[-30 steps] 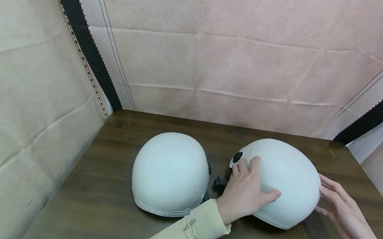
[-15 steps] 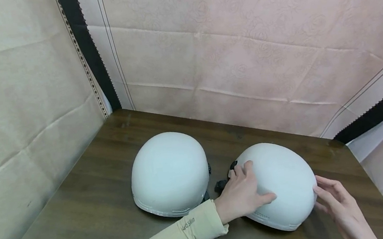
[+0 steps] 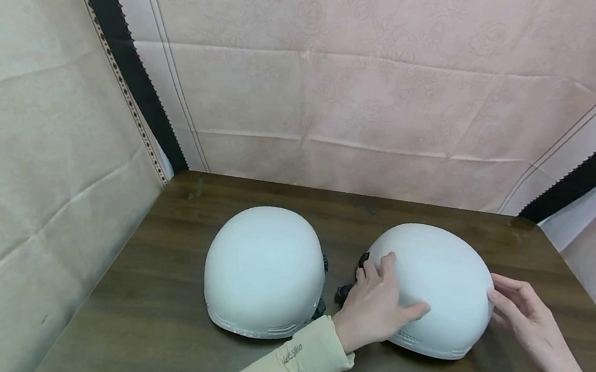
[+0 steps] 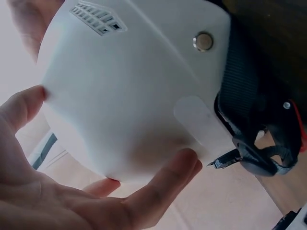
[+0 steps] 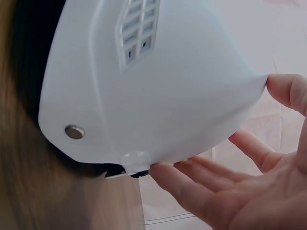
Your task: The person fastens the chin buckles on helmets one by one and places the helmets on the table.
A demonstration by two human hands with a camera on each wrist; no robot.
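Two hands [image 3: 377, 309] cup one white helmet [image 3: 439, 286]; sleeve lettering [image 3: 293, 353] unreadable.

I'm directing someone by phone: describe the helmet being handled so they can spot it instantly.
On the dark wooden table in the fabric-walled corner lie two white helmets, dome up. The handled helmet is the one nearer the table's right edge. Unlike the untouched helmet, it has the left hand on its dome and the right hand at its rim.

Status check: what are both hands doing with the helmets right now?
Left hand flat on the right helmet, fingers spread. Right hand fingertips touching its far edge. Left helmet sits untouched alongside on the table. Nothing in the way.
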